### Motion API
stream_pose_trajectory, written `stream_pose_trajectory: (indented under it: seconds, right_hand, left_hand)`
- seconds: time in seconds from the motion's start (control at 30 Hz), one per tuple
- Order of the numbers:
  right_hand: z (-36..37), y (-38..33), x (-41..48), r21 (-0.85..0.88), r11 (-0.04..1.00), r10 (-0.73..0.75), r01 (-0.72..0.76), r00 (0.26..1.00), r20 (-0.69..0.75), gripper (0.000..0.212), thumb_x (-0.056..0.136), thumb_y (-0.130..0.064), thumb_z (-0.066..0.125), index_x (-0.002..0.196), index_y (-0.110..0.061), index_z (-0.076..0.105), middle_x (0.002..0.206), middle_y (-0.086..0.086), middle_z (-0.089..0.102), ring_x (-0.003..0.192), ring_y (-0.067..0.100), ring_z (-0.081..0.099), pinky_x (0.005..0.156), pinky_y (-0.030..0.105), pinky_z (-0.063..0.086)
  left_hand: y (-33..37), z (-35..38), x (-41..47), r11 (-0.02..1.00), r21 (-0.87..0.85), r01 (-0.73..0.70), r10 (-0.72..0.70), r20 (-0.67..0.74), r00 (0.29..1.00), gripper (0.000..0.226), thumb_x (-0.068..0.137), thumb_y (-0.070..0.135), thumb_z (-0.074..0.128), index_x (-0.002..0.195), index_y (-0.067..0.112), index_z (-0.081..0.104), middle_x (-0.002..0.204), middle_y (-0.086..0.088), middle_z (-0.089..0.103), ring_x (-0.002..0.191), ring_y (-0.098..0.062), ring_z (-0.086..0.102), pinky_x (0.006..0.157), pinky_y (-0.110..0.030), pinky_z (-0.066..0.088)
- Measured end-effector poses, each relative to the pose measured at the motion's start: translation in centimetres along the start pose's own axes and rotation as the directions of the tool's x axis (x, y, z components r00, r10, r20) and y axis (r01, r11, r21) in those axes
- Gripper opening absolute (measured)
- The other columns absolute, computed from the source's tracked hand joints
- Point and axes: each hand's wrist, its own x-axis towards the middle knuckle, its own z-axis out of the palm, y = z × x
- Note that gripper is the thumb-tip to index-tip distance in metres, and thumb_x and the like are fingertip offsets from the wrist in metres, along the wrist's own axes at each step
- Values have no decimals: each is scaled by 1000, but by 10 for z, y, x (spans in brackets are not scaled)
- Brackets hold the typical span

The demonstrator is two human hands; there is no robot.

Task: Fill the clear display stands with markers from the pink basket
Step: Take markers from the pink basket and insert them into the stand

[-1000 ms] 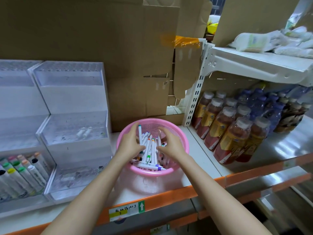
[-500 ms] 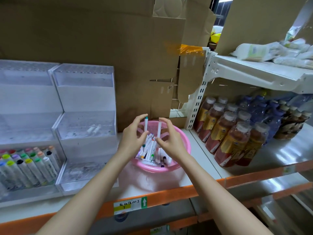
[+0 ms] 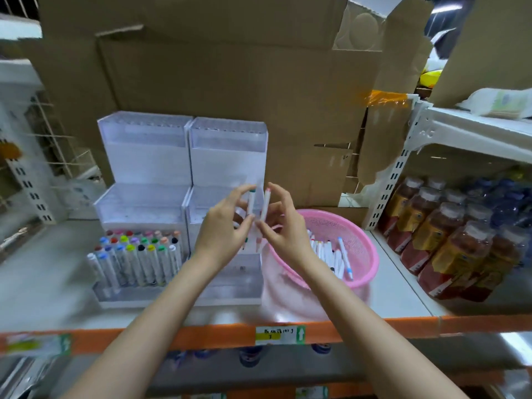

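My left hand point(image 3: 223, 228) pinches a white marker with a green cap point(image 3: 251, 203), held upright. Beside it my right hand point(image 3: 283, 226) pinches a white marker with a pink cap point(image 3: 264, 208), also upright. Both hands hover in front of the right clear display stand point(image 3: 229, 156), left of the pink basket point(image 3: 365, 249). The basket holds several loose white markers point(image 3: 331, 254). The left clear stand point(image 3: 144, 156) has its lowest tier filled with several coloured-cap markers point(image 3: 135, 254); its upper tiers look bare.
Brown cardboard point(image 3: 230, 82) backs the shelf. Bottled drinks point(image 3: 449, 234) stand in rows at the right under a white upper shelf point(image 3: 475, 131). The orange shelf edge point(image 3: 403, 329) with a price label runs along the front. A white upright point(image 3: 388, 185) separates the bays.
Both hands rose out of the pink basket, each with a marker, and moved left in front of the right clear stand. The view swung left.
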Motion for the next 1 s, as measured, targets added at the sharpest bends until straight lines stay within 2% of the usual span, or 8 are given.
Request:
stream_pose_trajectory:
  seconds: [0.1, 0.17, 0.27, 0.43, 0.57, 0.63, 0.83, 1.0]
  right_hand:
    - [26, -11, -1, 35, 999, -2, 1, 1000, 30, 66, 82, -7, 70, 139, -21, 39, 89, 0, 66, 70, 13, 67, 62, 31, 57]
    - [46, -23, -2, 60, 998, -3, 0, 999, 42, 65, 83, -5, 70, 137, -23, 39, 90, 0, 65, 69, 14, 68, 62, 30, 57]
    - [72, -39, -4, 86, 996, 7, -14, 997, 79, 65, 84, -2, 70, 136, -24, 39, 88, -1, 61, 65, 12, 68, 59, 23, 54]
    - [117, -61, -6, 72, 997, 7, -15, 994, 106, 67, 82, -2, 72, 136, -25, 40, 87, 2, 58, 66, 17, 66, 60, 28, 55]
    - [145, -77, -7, 37, 999, -10, 6, 995, 101, 64, 82, -4, 73, 135, -21, 41, 82, -6, 51, 63, 16, 60, 57, 25, 49]
    - [159, -81, -9, 27, 1000, -17, 15, 997, 76, 62, 82, -3, 72, 134, -20, 42, 79, -7, 50, 63, 16, 60, 56, 21, 47]
    - [194, -93, -19, -22, 1000, 5, -4, 999, 44, 66, 84, -5, 71, 129, -39, 37, 80, -11, 49, 65, 9, 56, 55, 16, 48]
    - [210, -92, -30, -77, 997, -32, 31, 999, -6, 66, 83, -7, 72, 128, -42, 38, 80, -12, 53, 67, 9, 58, 58, 16, 50]
  left_hand:
    - [-16, -31, -13, 998, 43, 49, -46, -54, 997, 53, 83, 9, 69, 127, 30, 50, 85, 14, 61, 65, 0, 63, 59, -8, 48]
    - [-30, -54, -22, 996, 41, 75, -71, -89, 993, 53, 82, 9, 71, 126, 30, 51, 87, 9, 63, 68, 1, 62, 61, -6, 46]
    - [-45, -80, -32, 996, 9, 91, -90, -109, 990, 53, 81, 8, 71, 126, 29, 52, 87, 5, 63, 67, -5, 63, 62, -17, 53]
    - [-70, -119, -47, 994, -20, 108, -109, -120, 987, 55, 80, 5, 72, 122, 35, 52, 87, 6, 62, 65, -7, 63, 65, -22, 54]
    - [-86, -144, -51, 992, -80, 99, -108, -127, 986, 54, 79, 2, 73, 122, 28, 54, 87, 4, 63, 69, -5, 63, 66, -14, 51]
    - [-94, -154, -55, 990, -95, 101, -112, -115, 987, 54, 79, 3, 74, 123, 27, 55, 86, 7, 62, 69, -4, 63, 66, -15, 52]
    - [-113, -181, -68, 985, -121, 122, -133, -82, 988, 55, 78, 6, 76, 120, 34, 53, 84, 19, 60, 74, 0, 64, 71, -14, 53]
    - [-124, -183, -74, 974, -162, 157, -165, -40, 985, 53, 77, 6, 77, 115, 34, 53, 81, 14, 63, 74, 2, 65, 72, -19, 54]
